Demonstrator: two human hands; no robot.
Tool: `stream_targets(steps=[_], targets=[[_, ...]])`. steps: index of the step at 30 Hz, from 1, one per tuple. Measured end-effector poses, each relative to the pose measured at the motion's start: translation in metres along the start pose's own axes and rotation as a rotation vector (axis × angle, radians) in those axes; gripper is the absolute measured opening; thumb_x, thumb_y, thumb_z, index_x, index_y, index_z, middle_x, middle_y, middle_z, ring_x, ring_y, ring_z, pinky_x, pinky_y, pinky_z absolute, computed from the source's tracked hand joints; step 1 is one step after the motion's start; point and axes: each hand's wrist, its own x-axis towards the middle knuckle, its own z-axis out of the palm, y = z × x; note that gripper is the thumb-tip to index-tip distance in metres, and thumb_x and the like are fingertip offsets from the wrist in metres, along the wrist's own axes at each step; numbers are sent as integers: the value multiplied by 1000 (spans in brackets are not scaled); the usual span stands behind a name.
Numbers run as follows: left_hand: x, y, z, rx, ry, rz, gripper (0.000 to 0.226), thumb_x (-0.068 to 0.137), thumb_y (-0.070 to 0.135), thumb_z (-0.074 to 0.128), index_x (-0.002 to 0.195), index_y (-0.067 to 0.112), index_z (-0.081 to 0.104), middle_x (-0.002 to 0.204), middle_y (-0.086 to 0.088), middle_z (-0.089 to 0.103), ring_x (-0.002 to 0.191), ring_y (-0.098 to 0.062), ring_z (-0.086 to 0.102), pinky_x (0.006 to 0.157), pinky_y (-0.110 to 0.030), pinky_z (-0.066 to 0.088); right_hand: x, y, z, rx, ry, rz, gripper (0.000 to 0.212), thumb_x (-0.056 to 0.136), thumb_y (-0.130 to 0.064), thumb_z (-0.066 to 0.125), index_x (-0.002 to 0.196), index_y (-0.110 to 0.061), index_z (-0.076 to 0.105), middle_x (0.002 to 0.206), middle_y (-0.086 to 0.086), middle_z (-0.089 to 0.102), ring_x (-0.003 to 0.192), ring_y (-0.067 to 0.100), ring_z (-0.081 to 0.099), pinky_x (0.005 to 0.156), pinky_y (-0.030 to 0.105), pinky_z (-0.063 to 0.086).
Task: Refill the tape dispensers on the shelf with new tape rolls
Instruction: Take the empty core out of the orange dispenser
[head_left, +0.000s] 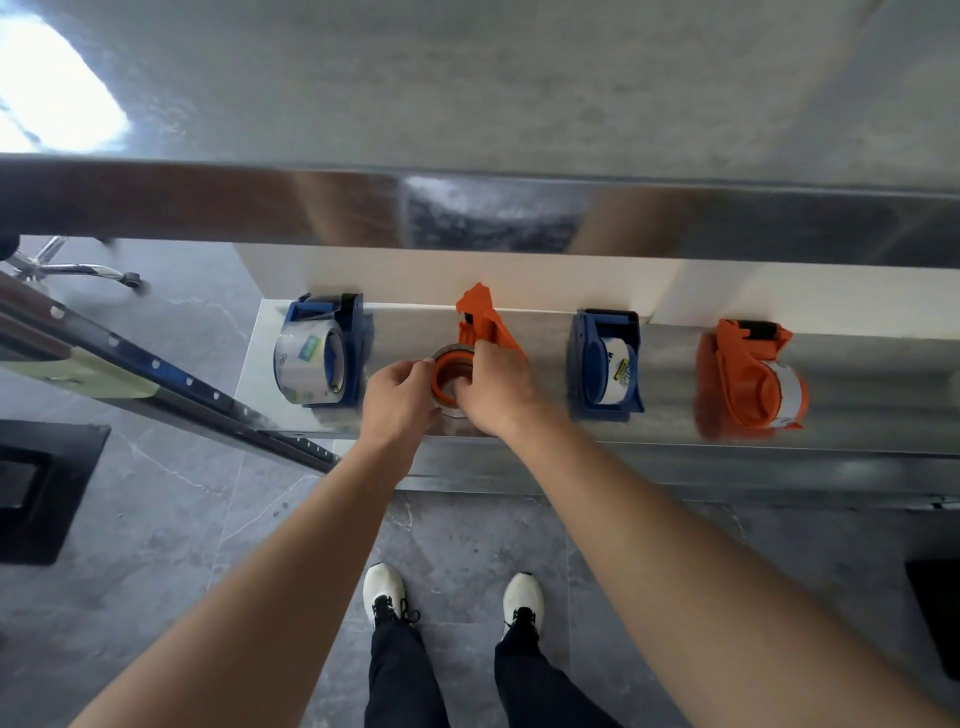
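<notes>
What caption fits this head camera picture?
Both hands, left hand and right hand, load a tape roll onto the orange dispenser.

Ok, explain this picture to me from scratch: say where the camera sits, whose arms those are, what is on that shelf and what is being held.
There is no machine here. The single picture comes from a camera worn on a person's head, looking down, so the bare arms and the white shoes at the bottom are the wearer's own.

A shiny metal shelf runs across in front of them. Four tape dispensers stand on it in a row: a blue dispenser at the left with a clear roll, an orange dispenser in the middle, another blue one and another orange one, both loaded.

The left hand and right hand both grip a tape roll at the middle orange dispenser, apparently fitting it over the orange hub.
</notes>
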Motion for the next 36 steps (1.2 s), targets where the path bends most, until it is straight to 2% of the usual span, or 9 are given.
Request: stream_targets(steps=[3, 7, 12, 16, 20, 24, 27, 32, 36], targets=[[-3, 3, 0, -31, 8, -3, 31, 105, 22, 54, 93, 8, 80, 98, -21, 79, 90, -34, 74, 94, -56, 62, 0, -1, -3, 1, 20, -4, 26, 99, -25, 64, 121, -11, 61, 107, 6, 70, 87, 21, 66, 69, 25, 48], [-8, 6, -3, -81, 33, 2, 31, 103, 19, 55, 94, 4, 80, 99, -23, 79, 104, -45, 74, 94, -61, 61, -6, -5, -10, 17, 49, -26, 24, 100, -27, 62, 119, -11, 60, 100, 3, 65, 85, 19, 64, 69, 24, 47], [-18, 18, -6, -135, 28, 4, 31, 104, 14, 52, 88, 5, 76, 94, -18, 80, 89, -27, 76, 89, -50, 66, -17, -10, -18, 39, 99, -77, 38, 101, -27, 62, 134, -10, 56, 121, 7, 69, 107, 25, 69, 81, 26, 52], [-26, 26, -9, -174, 47, 30, 31, 105, 13, 51, 86, 9, 75, 87, -7, 80, 88, -24, 77, 74, -36, 66, -25, -11, -27, 87, 132, -118, 52, 98, -28, 65, 145, -13, 49, 135, 8, 64, 119, 26, 64, 94, 31, 52], [-37, 36, -10, -198, 55, 71, 29, 105, 13, 49, 91, 11, 74, 93, -7, 79, 95, -25, 76, 79, -39, 64, -33, -13, -37, 83, 154, -153, 51, 96, -28, 64, 143, -16, 49, 130, 8, 66, 115, 27, 64, 96, 40, 56], [-54, 48, -8, -246, 63, 109, 34, 103, 9, 48, 82, 16, 75, 90, -5, 78, 97, -27, 74, 79, -39, 62, -43, -14, -51, 89, 187, -192, 43, 95, -23, 61, 137, -13, 54, 126, 9, 67, 112, 27, 64, 89, 36, 54], [-70, 55, -7, -267, 76, 146, 32, 103, 9, 49, 87, 16, 76, 93, -6, 78, 99, -27, 74, 72, -34, 61, -51, -13, -61, 100, 211, -225, 43, 95, -21, 60, 136, -12, 54, 127, 9, 65, 114, 28, 62, 84, 31, 46], [-96, 64, -6, -303, 84, 202, 28, 103, 11, 51, 98, 14, 78, 106, -11, 80, 110, -29, 75, 75, -32, 64, -71, -11, -73, 139, 240, -264, 45, 95, -23, 63, 138, -15, 51, 129, 6, 64, 114, 25, 62, 93, 39, 55], [-115, 70, -4, -321, 72, 253, 28, 103, 11, 50, 102, 17, 77, 109, -13, 78, 114, -31, 74, 74, -29, 63, -87, -11, -84, 208, 299, -272, 43, 94, -22, 64, 135, -14, 55, 126, 5, 66, 113, 24, 61, 95, 41, 54]])
